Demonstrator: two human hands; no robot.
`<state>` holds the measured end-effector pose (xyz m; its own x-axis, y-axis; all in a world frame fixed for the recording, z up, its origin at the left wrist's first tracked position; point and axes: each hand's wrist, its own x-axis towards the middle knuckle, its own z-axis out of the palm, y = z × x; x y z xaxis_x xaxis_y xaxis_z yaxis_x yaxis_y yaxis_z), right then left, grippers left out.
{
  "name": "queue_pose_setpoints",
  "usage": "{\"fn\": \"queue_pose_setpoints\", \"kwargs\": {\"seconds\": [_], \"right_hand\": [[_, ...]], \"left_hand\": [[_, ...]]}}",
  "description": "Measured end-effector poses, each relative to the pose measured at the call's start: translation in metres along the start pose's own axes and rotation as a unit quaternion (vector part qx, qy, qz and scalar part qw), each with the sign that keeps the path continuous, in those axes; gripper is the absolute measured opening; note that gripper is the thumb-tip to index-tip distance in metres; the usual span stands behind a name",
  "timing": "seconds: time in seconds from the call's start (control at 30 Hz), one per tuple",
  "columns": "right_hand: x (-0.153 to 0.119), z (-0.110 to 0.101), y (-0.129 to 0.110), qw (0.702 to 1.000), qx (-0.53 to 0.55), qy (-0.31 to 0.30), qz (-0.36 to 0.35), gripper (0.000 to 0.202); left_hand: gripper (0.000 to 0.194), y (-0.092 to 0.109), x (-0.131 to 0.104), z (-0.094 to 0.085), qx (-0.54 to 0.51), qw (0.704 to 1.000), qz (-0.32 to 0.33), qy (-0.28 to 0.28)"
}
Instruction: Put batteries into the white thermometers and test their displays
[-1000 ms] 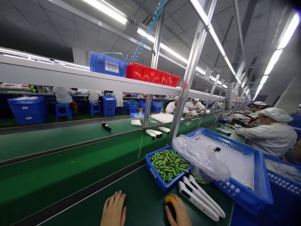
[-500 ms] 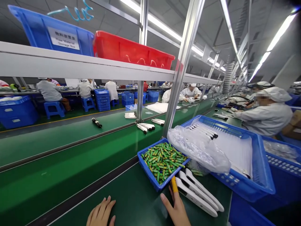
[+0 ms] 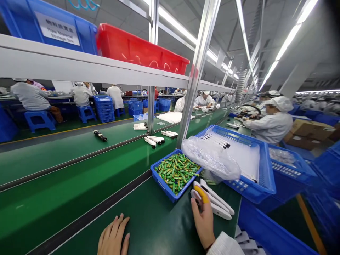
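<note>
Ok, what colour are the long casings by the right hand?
Mainly white; the casings show best in the head view.

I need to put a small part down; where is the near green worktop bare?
Bare worktop lies between the left hand and right hand, nearer than the tray of green cylinders. It's crowded farther right: white devices at the right hand, then plastic bag and blue crate.

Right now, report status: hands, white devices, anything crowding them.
Left hand open, nothing seen in it. Right hand at the nearest white device, grip unclear. Blue tray of green cylinders and plastic bag near the devices' far ends.
</note>
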<state>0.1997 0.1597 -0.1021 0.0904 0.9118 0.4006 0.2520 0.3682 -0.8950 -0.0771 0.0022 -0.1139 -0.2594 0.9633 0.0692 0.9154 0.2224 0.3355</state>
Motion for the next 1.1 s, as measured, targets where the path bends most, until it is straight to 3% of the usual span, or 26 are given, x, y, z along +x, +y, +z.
{"fn": "queue_pose_setpoints", "kwargs": {"seconds": [0.1, 0.2, 0.33, 0.57, 0.83, 1.1], "right_hand": [[0.036, -0.012, -0.009, 0.979, -0.178, 0.004, -0.102, 0.053], [0.081, -0.007, -0.004, 0.942, -0.317, -0.072, -0.089, 0.071], [0.124, 0.016, 0.002, 0.914, -0.371, -0.140, -0.085, 0.071], [0.164, 0.045, -0.012, 0.876, -0.421, -0.219, -0.083, 0.057], [0.188, 0.057, -0.021, 0.862, -0.433, -0.256, -0.061, 0.040], [0.167, 0.049, -0.030, 0.845, -0.461, -0.260, -0.081, 0.040]], "left_hand": [[0.048, 0.011, 0.000, -0.009, -0.012, 1.000, -0.013, -0.015], [0.049, 0.017, -0.001, -0.016, -0.016, 0.999, -0.032, -0.034], [0.051, 0.014, -0.005, -0.014, -0.024, 0.999, -0.031, -0.025], [0.047, 0.014, -0.006, -0.012, -0.042, 0.999, -0.017, 0.009], [0.044, 0.017, -0.008, -0.014, -0.045, 0.999, -0.016, 0.024], [0.045, 0.018, -0.008, -0.019, -0.069, 0.997, -0.027, 0.006]]}}
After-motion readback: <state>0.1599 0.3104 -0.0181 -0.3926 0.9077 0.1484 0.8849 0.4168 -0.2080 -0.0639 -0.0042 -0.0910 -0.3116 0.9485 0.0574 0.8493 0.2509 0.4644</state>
